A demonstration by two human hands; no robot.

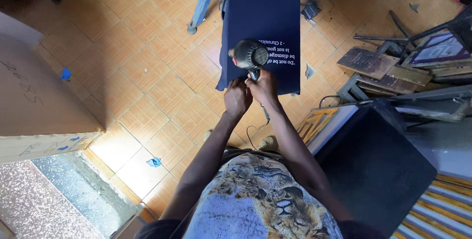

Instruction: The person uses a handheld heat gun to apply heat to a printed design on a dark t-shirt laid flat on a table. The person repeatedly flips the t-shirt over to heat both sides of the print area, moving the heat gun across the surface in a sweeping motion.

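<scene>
Right hand point(264, 86) grips heat gun point(250, 55) handle; left hand point(237, 97) clasps beside it. Nozzle close over navy shirt point(263, 13) print: lingering risks scorching fabric; trailing cord point(253, 133) may snag.

My arms are bare from the shoulder area down to the wrists, with no sleeves reaching over them, and I wear no watch, bracelet or ring that can be seen. My left hand point(237, 97) and right hand point(264, 87) are bare too, without gloves. I wear a short-sleeved or sleeveless shirt point(255, 199) with a busy all-over print: tan, brown and cream animal faces, like big cats, set against patches of pale blue and grey. The fabric looks soft and loose across my chest and belly. Below the shirt, one light-coloured shoe tip point(268, 143) shows on the floor.
</scene>
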